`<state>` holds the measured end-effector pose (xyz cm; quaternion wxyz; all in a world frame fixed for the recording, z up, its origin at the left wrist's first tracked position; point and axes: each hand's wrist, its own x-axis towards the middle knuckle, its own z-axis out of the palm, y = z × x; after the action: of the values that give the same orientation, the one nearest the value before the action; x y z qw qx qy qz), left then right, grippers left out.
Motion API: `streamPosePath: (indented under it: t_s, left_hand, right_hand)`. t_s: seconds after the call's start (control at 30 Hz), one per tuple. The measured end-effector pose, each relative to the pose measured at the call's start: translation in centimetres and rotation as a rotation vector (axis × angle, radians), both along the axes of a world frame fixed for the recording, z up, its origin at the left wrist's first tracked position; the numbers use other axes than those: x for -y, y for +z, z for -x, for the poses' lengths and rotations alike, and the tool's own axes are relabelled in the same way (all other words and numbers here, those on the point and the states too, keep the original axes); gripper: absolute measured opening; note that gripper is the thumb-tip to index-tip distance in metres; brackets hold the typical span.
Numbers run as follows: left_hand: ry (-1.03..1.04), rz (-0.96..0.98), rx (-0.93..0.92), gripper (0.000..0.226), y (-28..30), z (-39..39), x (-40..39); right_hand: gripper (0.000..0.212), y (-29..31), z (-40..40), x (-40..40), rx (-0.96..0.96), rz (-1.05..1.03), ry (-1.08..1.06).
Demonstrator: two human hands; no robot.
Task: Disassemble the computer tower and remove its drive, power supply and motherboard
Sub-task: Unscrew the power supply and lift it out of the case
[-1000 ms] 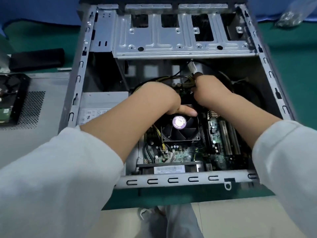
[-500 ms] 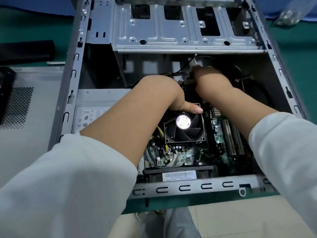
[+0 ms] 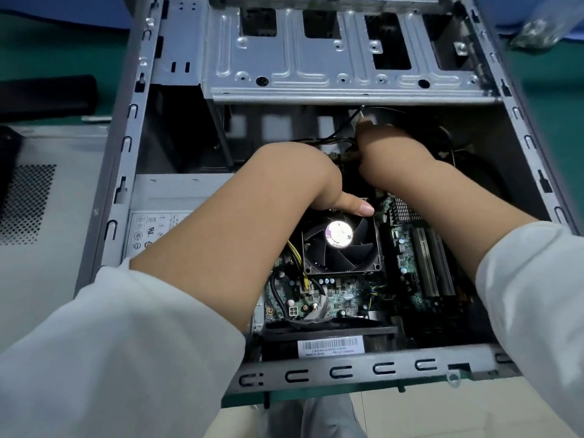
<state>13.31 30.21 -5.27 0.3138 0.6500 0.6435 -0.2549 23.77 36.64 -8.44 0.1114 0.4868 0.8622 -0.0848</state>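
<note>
The open computer tower (image 3: 132, 172) lies on its side on a green table. Its green motherboard (image 3: 344, 289) carries a black cooler fan (image 3: 339, 245). The grey power supply (image 3: 158, 210) sits at the left, partly under my left forearm. My left hand (image 3: 303, 178) is deep in the case above the fan, its thumb resting on the fan's top edge; its fingers are hidden. My right hand (image 3: 392, 153) grips a bundle of black and yellow cables (image 3: 331, 140) with a white connector (image 3: 355, 115) just above the fingers.
The metal drive cage (image 3: 341, 64) spans the top of the case. A removed grey side panel (image 3: 47, 197) with a perforated vent lies at the left, with a black object (image 3: 47, 93) behind it. A plastic bag (image 3: 540, 30) lies at the top right.
My view has moved closer and lower over the case. My right hand has shifted slightly up toward the drive cage with the cables. My left thumb stays on the fan's edge.
</note>
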Motion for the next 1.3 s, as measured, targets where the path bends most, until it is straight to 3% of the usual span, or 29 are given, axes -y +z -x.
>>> streamPosePath:
  t_s: [0.1, 0.3, 0.67, 0.97, 1.13, 1.3]
  left_hand:
    - [-0.007, -0.010, 0.025, 0.093, 0.0, 0.0, 0.0]
    - [0.010, -0.011, 0.063, 0.092, -0.1, 0.0, 0.1]
    - [0.024, 0.000, 0.089, 0.088, 0.0, 0.1, 0.3]
    - [0.013, 0.000, 0.071, 0.090, 0.0, 0.0, 0.2]
    - [0.003, -0.020, 0.067, 0.088, 0.2, -0.1, 0.3]
    - [0.004, 0.005, 0.038, 0.089, 0.2, -0.1, 0.2]
  right_hand:
    - [0.053, -0.3, 0.2, 0.0, -0.001, 0.077, -0.071]
    - [0.048, -0.9, 0.5, 0.6, -0.101, 0.003, -0.114]
    - [0.044, -1.4, 0.7, 0.0, -0.207, 0.112, -0.161]
    - [0.046, -1.3, 0.8, 0.7, -0.154, 0.031, -0.138]
    - [0.040, -0.9, 0.6, -0.1, -0.185, 0.111, -0.139]
    - [0.043, -0.5, 0.4, -1.3, -0.072, 0.216, -0.117]
